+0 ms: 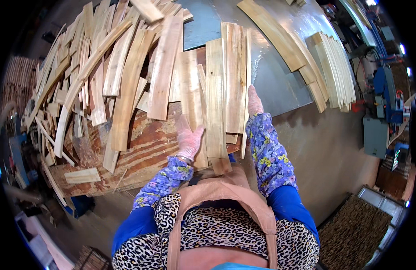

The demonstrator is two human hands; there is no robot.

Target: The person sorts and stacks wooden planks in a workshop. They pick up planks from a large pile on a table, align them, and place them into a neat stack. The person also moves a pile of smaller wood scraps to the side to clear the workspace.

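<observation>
My left hand (189,138), in a pale pink glove, lies with thumb and fingers spread against a light wooden board (190,85). Beside it runs a longer knotted board (214,90), its near end close to my apron. Several reddish-streaked boards (234,76) stand side by side to the right of that. A thin strip (248,67) sits on edge along their right side. Against this strip my gloved right hand (254,101) is held edge-on, fingers stretched forward. Both hands flank the group of boards without visibly wrapping round any of them.
A large loose pile of boards (122,67) covers the worn wooden tabletop (140,162) on the left. To the right is a grey metal surface (280,90) with curved planks (275,38) and a neat stack of strips (334,72). Blue machinery (385,94) stands at the far right.
</observation>
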